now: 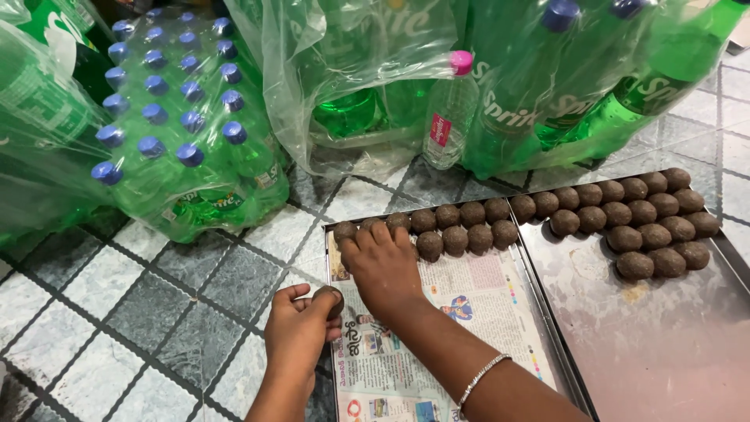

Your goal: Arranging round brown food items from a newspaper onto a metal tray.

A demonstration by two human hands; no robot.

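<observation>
Two trays sit side by side on the tiled floor (141,289). The near tray (336,328) is lined with newspaper (469,312) and holds a short double row of brown balls (457,227) along its far edge. The bare metal tray (648,344) to its right carries three rows of the same balls (633,223) in its far corner.

The right hand (383,262) reaches across to the far left corner of the lined tray, palm down, fingers curled over the newspaper right beside the end of the ball rows; its fingertips touch or cover the first balls there, and whether they actually grip one cannot be told. A thin silver bracelet (483,377) circles that wrist.

The left hand (297,336) rests just off the left edge of the lined tray, above the floor, with thumb and fingers pinched around one brown ball (331,298). That ball is held close to the right wrist, near the tray's rim.

Beyond the trays stand shrink-wrapped packs of green bottles with blue caps (176,117), more large green bottles in clear plastic (562,86), and one small clear bottle with a pink cap (449,113) upright between them
</observation>
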